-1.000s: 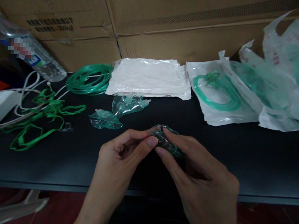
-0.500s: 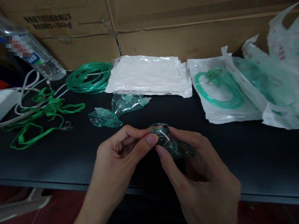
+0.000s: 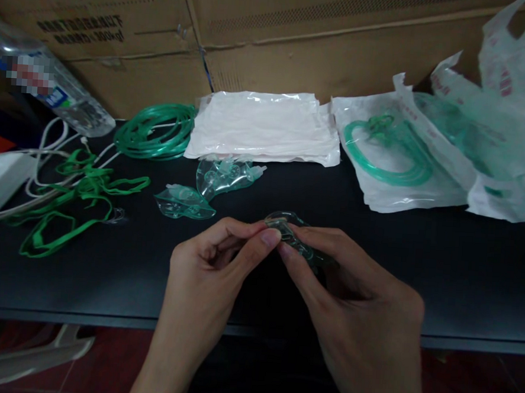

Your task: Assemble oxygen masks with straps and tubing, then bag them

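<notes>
Above the near part of the black table, both hands grip one clear green oxygen mask [image 3: 303,246]. My left hand [image 3: 222,265] pinches its left edge between thumb and forefinger. Thumb and fingers of my right hand [image 3: 349,302] close round its right side, hiding part of it. Two similar masks lie beyond my hands: one clear green mask [image 3: 186,204] to the left, and another mask [image 3: 228,176] just behind it. Green elastic straps [image 3: 85,188] lie in a tangle at the left, with a small clear scrap beside them.
Coiled green tubing [image 3: 155,133] lies beside a stack of white packets [image 3: 262,128]. A packet with green tubing [image 3: 393,163] and plastic bags [image 3: 506,134] fill the right. A bottle [image 3: 51,83], white cables [image 3: 54,154] and a power strip [image 3: 1,174] are left. Cardboard boxes [image 3: 261,72] stand behind.
The mask between my hands has tilted flatter, and my right thumb has shifted slightly. Both hands keep their hold. The whole view has moved a little.
</notes>
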Tool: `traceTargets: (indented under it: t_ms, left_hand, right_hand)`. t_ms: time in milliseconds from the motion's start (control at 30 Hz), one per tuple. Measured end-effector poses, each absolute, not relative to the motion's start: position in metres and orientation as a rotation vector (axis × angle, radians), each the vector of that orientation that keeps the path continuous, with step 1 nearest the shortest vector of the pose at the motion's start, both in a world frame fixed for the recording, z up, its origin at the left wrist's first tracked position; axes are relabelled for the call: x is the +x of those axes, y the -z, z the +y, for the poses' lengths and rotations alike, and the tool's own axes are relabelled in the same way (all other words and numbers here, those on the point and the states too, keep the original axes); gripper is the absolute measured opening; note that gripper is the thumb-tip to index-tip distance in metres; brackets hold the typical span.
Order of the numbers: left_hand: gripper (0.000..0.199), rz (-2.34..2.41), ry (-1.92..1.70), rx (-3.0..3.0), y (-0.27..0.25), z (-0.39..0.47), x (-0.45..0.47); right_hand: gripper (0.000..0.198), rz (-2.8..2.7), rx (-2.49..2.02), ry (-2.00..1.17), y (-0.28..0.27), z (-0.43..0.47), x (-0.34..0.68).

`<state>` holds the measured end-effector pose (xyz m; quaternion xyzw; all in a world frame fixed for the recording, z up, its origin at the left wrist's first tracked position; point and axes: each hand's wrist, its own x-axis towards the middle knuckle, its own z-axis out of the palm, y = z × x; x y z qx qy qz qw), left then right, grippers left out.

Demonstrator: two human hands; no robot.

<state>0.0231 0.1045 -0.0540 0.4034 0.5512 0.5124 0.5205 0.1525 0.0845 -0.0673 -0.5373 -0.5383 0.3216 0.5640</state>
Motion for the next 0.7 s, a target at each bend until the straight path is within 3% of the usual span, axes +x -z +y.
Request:
traceTargets:
  t_ms: [300,700]
  left_hand:
    - [0.009,1.331,-1.289,0.908,0.057,0.104,0.022]
    - [0.008,1.39,-1.24,0.942,0.055,0.104,0.024]
  right_hand:
    - [0.022,-1.204,-1.216,-0.973,0.059,0.087,0.158]
    - [0.019,-1.082,-1.439,-0.676,0.065,0.082,0.144]
